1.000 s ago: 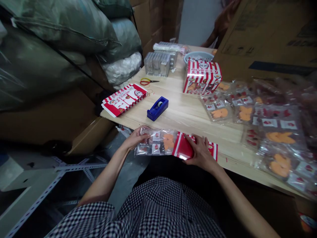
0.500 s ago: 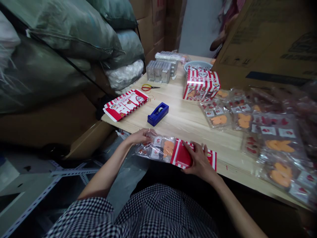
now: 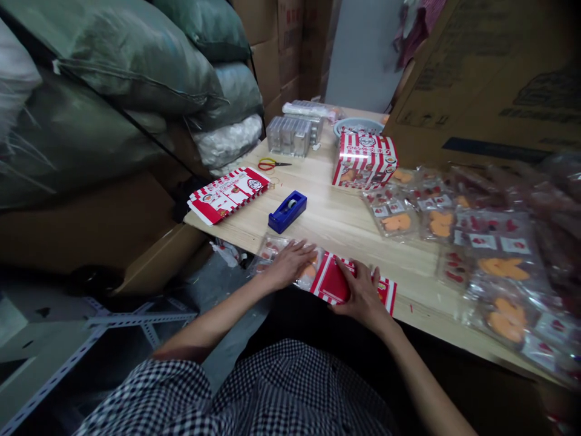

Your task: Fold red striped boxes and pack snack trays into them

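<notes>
A small red-and-white striped carton (image 3: pixel 330 280) lies at the near edge of the table. My right hand (image 3: pixel 361 290) is spread across it and grips it, thumb near the close edge and fingers over the top. A clear plastic packet (image 3: pixel 269 249) with orange and red pieces sticks out from the carton's left end; how far it reaches inside is hidden. My left hand (image 3: pixel 290 264) lies flat on this packet, fingers stretched towards the carton. Just beyond stands a blue tape dispenser (image 3: pixel 287 212).
A flattened striped carton (image 3: pixel 230 192) and scissors (image 3: pixel 272 164) lie at left. Clear plastic cases (image 3: pixel 289 136), a bowl (image 3: pixel 357 126) and an assembled striped box (image 3: pixel 364 160) stand farther back. Filled packets (image 3: pixel 506 266) cover the right side beside a large cardboard box (image 3: pixel 494 91).
My left hand has moved right along the packet, from pinching its left part to lying flat nearer the carton. My right hand has stayed on the carton.
</notes>
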Demonstrator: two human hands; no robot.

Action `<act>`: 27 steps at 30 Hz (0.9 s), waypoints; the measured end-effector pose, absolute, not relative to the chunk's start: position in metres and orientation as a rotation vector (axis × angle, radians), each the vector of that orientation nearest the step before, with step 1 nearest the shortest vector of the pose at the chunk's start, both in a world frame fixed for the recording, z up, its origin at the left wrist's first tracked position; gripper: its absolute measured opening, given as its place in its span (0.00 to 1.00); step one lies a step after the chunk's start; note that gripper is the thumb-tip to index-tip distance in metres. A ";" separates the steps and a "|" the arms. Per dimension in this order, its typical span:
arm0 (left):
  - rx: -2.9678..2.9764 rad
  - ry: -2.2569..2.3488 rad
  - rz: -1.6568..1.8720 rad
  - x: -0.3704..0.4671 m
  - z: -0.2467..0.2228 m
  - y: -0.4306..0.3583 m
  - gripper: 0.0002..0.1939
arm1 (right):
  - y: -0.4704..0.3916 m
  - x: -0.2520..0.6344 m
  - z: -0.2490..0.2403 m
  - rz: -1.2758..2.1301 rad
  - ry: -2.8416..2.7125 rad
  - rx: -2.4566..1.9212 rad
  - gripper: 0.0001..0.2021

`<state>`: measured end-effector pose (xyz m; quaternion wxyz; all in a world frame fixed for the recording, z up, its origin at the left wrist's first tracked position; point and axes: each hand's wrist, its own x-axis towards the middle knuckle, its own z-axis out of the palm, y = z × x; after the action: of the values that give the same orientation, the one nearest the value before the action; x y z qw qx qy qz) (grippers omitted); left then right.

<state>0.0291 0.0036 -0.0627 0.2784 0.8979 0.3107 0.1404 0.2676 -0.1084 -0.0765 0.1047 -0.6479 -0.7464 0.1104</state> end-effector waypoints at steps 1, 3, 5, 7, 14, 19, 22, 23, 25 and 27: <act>2.401 0.808 0.359 0.033 -0.068 0.001 0.22 | -0.108 0.269 -0.078 0.322 -2.197 -1.905 0.54; 2.376 0.753 0.366 0.038 -0.074 -0.002 0.23 | -0.108 0.271 -0.080 0.318 -2.203 -1.888 0.55; 2.318 0.708 0.394 0.041 -0.074 -0.003 0.23 | -0.107 0.273 -0.082 0.315 -2.214 -1.874 0.56; 2.219 0.713 0.445 0.040 -0.069 -0.004 0.24 | -0.107 0.274 -0.082 0.322 -2.221 -1.866 0.56; 1.853 1.488 1.019 -0.022 -0.054 0.000 0.20 | -0.107 0.273 -0.079 0.330 -2.233 -1.870 0.53; 1.757 1.587 0.882 -0.043 -0.075 -0.002 0.14 | -0.106 0.273 -0.077 0.332 -2.240 -1.859 0.53; 1.690 1.557 0.908 -0.036 -0.079 -0.002 0.14 | -0.107 0.275 -0.075 0.325 -2.242 -1.836 0.53; 1.662 1.542 0.917 -0.034 -0.077 -0.001 0.14 | -0.108 0.276 -0.074 0.328 -2.239 -1.827 0.53; 1.605 1.491 0.921 -0.032 -0.071 0.001 0.17 | -0.109 0.279 -0.072 0.332 -2.225 -1.808 0.53; 1.469 1.372 0.882 -0.030 -0.062 0.002 0.24 | -0.111 0.280 -0.070 0.335 -2.206 -1.786 0.53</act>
<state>-0.0304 0.0022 -0.0618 0.4558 0.5956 0.5565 0.3575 0.2804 -0.1112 -0.0698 0.1414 -0.6186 -0.7641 0.1160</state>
